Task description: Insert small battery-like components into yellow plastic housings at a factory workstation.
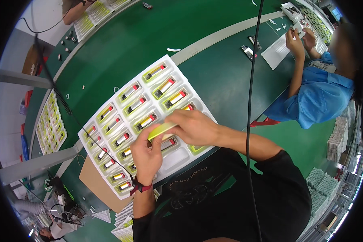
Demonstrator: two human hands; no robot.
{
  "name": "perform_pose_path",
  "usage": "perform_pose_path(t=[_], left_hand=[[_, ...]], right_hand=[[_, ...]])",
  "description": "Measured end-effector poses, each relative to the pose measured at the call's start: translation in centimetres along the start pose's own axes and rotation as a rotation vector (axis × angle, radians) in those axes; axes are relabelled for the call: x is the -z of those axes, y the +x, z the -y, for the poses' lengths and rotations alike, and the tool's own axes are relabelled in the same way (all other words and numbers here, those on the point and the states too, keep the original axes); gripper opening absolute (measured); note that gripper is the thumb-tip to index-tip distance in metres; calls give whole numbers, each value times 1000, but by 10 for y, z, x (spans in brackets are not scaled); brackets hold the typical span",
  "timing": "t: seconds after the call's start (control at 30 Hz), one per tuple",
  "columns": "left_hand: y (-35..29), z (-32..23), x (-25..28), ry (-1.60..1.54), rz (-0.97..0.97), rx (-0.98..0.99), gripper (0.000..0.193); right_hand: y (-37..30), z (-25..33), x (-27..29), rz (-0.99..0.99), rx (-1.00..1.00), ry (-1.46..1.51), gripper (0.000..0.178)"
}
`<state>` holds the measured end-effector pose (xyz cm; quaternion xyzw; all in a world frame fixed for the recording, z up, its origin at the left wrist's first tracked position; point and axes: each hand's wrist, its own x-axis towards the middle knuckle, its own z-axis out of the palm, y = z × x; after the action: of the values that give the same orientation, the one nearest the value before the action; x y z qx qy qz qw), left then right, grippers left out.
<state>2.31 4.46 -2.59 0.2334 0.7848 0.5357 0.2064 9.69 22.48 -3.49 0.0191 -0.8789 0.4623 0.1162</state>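
Both my hands hold one curved yellow-green plastic shell (161, 130) above a white compartment tray (174, 160). My left hand (146, 155) pinches its near left end between thumb and fingers. The far right end is gripped by my right hand (193, 126), whose fingers partly cover it. Under and around my hands, the tray's compartments carry similar yellow-green shells, many with a small battery (136, 105) inside, silver or yellow with a red end and a dark circuit part. One compartment near my right forearm has no shell in it. The inside of the held shell is hidden.
A black cable (251, 101) hangs down in front of my right forearm; a thinner cord crosses the tray's left side. On the right, a person in blue (316, 94) works over a white sheet (275, 51). Another filled tray (51, 125) lies far left, across the green conveyor (105, 60).
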Motion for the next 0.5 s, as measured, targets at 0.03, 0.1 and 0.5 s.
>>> perform_pose_path(t=[0.03, 0.1, 0.5], left_hand=[[5, -5, -1, -95, -29, -6, 21], [8, -16, 3, -152, -57, -18, 23], [8, -31, 14, -65, -222, -457, 34]], right_hand=[[4, 3, -2, -56, -43, 111, 21], [10, 10, -1, -119, -112, 307, 20], [12, 55, 25, -378, 277, 50, 46]])
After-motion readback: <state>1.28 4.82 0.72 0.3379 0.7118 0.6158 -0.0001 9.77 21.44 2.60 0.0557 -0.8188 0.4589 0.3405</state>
